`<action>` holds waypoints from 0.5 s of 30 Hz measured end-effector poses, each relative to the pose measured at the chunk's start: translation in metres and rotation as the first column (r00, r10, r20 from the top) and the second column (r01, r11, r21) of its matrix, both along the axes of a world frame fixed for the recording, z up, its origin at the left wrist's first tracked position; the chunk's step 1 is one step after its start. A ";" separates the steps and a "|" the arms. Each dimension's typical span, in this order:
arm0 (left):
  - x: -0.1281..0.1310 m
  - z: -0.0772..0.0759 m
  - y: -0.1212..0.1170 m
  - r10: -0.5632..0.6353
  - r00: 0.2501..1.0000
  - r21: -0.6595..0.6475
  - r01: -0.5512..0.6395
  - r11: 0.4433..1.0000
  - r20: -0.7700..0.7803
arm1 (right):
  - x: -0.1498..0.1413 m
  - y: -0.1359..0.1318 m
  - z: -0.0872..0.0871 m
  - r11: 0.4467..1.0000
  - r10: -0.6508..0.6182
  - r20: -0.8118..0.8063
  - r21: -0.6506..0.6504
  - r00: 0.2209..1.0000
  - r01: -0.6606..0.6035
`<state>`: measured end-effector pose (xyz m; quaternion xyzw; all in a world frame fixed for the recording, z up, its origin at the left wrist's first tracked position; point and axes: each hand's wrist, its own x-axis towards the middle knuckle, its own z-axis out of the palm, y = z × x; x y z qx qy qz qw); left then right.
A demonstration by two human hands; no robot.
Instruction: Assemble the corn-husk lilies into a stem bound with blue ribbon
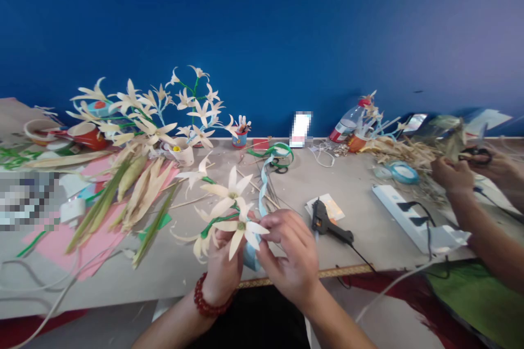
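Above the table's front edge, my left hand (pixel 224 268), with a red bead bracelet on the wrist, is closed round the stem of a flower spray (pixel 240 226). Its cream, husk-like petals spread on green-wrapped stems, and the lower stem is hidden behind the fingers. My right hand (pixel 291 253) is closed in a pinch beside the front flower, on a light blue ribbon (pixel 264 181). This ribbon trails back over the table, and more light blue shows between my hands. Exactly where the fingertips grip is partly hidden.
A black glue gun (pixel 331 223) lies right of my hands, before a white power strip (pixel 403 218) with cords. Corn husks (pixel 143 196) and pink paper (pixel 102 229) lie left, under finished flowers (pixel 155 128). At far right, a co-worker's hands (pixel 454 177) hold scissors (pixel 475 156).
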<state>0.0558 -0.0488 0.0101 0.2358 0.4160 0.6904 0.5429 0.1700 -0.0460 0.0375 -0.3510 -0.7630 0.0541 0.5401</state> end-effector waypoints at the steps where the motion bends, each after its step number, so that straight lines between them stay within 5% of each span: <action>1: 0.000 0.001 0.000 -0.041 0.999 0.002 0.041 0.999 0.015 | 0.000 0.000 0.000 1.000 0.003 -0.005 -0.003 1.000 -0.003; 8: -0.001 -0.004 0.001 -0.122 0.976 -0.081 0.139 0.987 0.182 | -0.003 0.004 -0.001 1.000 0.019 0.007 0.013 1.000 -0.019; 15: -0.006 -0.005 0.004 -0.241 0.949 0.063 0.233 0.970 0.201 | -0.004 0.005 -0.008 0.999 0.025 0.005 -0.026 1.000 -0.025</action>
